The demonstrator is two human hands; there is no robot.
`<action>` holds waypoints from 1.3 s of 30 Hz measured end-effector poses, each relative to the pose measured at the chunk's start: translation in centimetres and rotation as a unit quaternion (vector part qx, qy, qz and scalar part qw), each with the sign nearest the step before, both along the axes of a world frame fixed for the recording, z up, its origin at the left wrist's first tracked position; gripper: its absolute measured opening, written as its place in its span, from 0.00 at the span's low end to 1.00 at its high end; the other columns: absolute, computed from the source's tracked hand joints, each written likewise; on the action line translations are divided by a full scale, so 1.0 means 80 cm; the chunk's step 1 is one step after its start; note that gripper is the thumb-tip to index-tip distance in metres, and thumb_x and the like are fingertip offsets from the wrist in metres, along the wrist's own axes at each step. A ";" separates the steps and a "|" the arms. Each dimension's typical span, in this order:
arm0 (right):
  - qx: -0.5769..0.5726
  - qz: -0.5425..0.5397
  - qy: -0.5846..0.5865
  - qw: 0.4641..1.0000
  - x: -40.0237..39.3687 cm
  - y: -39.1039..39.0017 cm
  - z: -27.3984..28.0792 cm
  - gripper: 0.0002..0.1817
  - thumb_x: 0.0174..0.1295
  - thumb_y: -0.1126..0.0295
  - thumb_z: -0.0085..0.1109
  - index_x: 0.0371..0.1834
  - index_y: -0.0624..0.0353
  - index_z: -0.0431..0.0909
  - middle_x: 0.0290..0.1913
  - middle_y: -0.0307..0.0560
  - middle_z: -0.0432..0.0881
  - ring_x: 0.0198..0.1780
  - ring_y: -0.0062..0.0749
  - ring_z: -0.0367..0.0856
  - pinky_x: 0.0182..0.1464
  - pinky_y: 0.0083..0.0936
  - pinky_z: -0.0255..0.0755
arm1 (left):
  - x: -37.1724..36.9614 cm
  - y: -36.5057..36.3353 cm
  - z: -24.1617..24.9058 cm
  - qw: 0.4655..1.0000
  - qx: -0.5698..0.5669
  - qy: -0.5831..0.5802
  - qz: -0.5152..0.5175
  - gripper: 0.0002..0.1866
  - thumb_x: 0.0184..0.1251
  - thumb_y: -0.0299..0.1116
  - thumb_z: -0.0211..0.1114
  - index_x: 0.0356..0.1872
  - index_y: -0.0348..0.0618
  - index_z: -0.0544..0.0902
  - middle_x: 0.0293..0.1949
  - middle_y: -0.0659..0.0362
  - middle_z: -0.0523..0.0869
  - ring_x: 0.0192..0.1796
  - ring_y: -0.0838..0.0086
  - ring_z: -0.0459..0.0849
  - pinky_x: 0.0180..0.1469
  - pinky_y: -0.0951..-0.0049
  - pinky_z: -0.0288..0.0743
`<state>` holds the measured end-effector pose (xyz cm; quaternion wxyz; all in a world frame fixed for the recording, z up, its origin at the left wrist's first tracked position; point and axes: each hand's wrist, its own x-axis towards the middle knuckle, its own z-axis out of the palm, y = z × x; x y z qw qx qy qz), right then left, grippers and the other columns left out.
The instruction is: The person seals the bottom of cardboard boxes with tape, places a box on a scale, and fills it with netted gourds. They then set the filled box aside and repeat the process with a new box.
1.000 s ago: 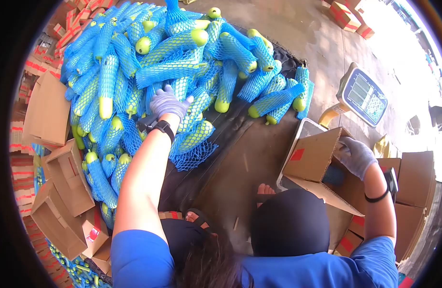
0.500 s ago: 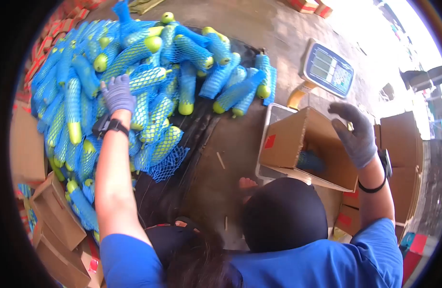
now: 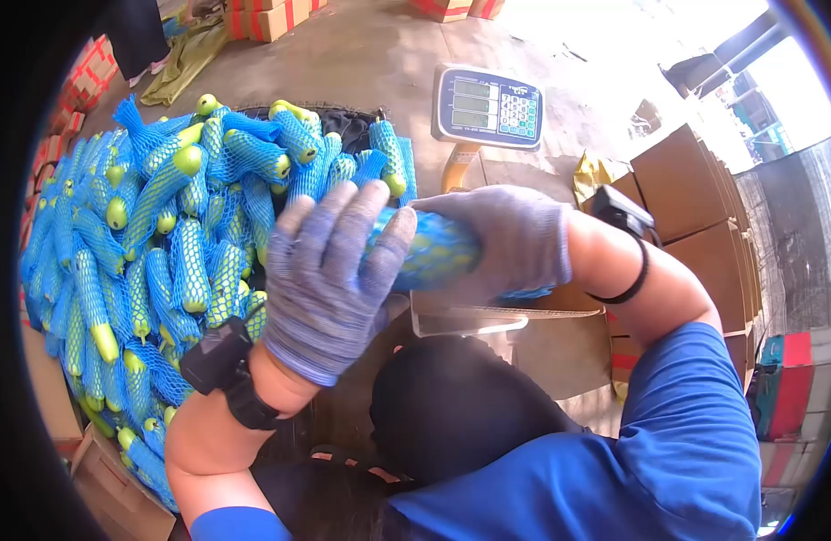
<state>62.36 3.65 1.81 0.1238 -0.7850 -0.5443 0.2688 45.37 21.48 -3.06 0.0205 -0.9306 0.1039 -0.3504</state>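
Between my two gloved hands is a green gourd in blue netting (image 3: pixel 438 248), close to the camera. My right hand (image 3: pixel 514 239) wraps round its right side. Beside its left end, my left hand (image 3: pixel 339 275) has its fingers bent towards it; whether the palm touches it is hidden. A large pile of netted gourds (image 3: pixel 194 270) spreads across the left side. Below the held gourd, the cardboard box on the scale is mostly covered by my hands and arm; an edge of the scale platform (image 3: pixel 469 323) shows.
The scale's display (image 3: pixel 489 106) stands behind my hands. Stacked cartons (image 3: pixel 695 216) rise at the right. An open carton (image 3: pixel 118 487) lies at the lower left. Red-taped boxes (image 3: pixel 266 18) and part of a person (image 3: pixel 136 36) show at the top.
My left hand has left the pile and come to the middle. My right hand has moved left from beside the box and now holds a netted gourd. The view has shifted to the right.
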 end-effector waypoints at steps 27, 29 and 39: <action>-0.310 0.111 -0.168 0.929 0.108 -0.048 -0.295 0.28 0.64 0.54 0.60 0.66 0.52 0.77 0.64 0.56 0.80 0.65 0.50 0.78 0.68 0.37 0.70 | -0.195 0.461 -0.295 0.514 -0.521 0.212 0.647 0.43 0.50 0.60 0.76 0.59 0.32 0.82 0.60 0.42 0.83 0.63 0.53 0.83 0.64 0.57 0.75; -0.283 0.076 -0.152 0.944 0.115 -0.070 -0.284 0.27 0.64 0.55 0.61 0.65 0.52 0.78 0.62 0.56 0.81 0.64 0.50 0.79 0.67 0.37 0.72 | -0.215 0.480 -0.288 0.522 -0.613 0.195 0.559 0.40 0.53 0.56 0.75 0.57 0.30 0.82 0.54 0.46 0.87 0.54 0.57 0.86 0.59 0.58 0.76; 0.289 0.105 -0.353 0.883 -0.063 0.014 0.005 0.29 0.52 0.62 0.68 0.60 0.57 0.78 0.52 0.51 0.83 0.54 0.50 0.83 0.60 0.42 0.76 | -0.076 0.098 -0.003 0.960 -0.207 0.134 0.132 0.33 0.44 0.35 0.72 0.57 0.36 0.79 0.47 0.48 0.84 0.50 0.54 0.84 0.55 0.58 0.77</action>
